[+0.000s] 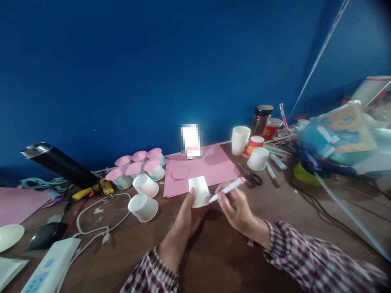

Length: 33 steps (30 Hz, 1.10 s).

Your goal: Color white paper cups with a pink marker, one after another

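Observation:
My left hand (184, 216) grips a small white paper cup (198, 189) over the brown table, thumb on its near side and the other fingers mostly hidden beneath. In my right hand (240, 212) is a white marker pen (229, 189) with a red end, held in a writing grip. The pen's tip points left, at the cup's lower right edge; whether it touches cannot be told. Behind the cup lie pink paper sheets (210, 160), with a pink paper disc (179, 173) on them. Two upside-down white paper cups (143, 207) stand left of my left hand.
Several cups with pink tops (124, 173) stand at left, near a black flask (61, 165) and a power strip (50, 266). Scissors (252, 178), a white cup (258, 158) and a dark-lidded jar (261, 120) are at right, before bags (342, 130). A blue wall (195, 61) rises behind.

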{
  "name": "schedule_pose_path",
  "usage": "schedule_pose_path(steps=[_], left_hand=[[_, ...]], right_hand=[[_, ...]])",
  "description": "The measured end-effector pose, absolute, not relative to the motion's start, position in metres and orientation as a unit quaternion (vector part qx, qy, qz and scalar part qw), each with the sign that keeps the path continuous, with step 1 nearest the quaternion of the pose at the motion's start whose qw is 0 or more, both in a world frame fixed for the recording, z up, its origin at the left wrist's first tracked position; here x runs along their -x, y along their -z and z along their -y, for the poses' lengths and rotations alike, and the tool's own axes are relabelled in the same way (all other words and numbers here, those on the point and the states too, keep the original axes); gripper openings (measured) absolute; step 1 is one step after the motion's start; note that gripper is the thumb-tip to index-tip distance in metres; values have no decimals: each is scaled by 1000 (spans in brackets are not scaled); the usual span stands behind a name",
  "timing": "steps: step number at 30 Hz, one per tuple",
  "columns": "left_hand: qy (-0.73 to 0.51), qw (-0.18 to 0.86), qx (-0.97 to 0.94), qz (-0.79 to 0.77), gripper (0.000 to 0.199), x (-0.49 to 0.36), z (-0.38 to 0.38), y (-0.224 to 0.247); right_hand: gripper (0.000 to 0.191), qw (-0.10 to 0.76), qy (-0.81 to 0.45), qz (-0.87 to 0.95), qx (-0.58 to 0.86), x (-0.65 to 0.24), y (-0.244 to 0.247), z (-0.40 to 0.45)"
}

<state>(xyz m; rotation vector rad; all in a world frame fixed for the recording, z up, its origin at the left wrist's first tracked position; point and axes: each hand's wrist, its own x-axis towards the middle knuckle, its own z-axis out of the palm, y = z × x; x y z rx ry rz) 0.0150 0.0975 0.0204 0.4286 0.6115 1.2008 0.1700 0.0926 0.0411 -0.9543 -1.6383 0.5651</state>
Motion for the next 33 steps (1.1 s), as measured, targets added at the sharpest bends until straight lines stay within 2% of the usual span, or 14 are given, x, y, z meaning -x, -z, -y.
schedule_pose_path(steps=[19, 26, 33], left_hand=[[-559, 758, -185, -280, 35, -14, -97, -19], [-558, 744, -227, -290, 51, -12, -97, -13], [-561, 743, -216, -295, 39, -12, -98, -13]], right_hand=[[12, 560, -226, 695, 390, -171, -40, -95], [12, 560, -224, 690, 400, -171, -37, -96], [11, 561, -210, 693, 400, -173, -37, -96]])
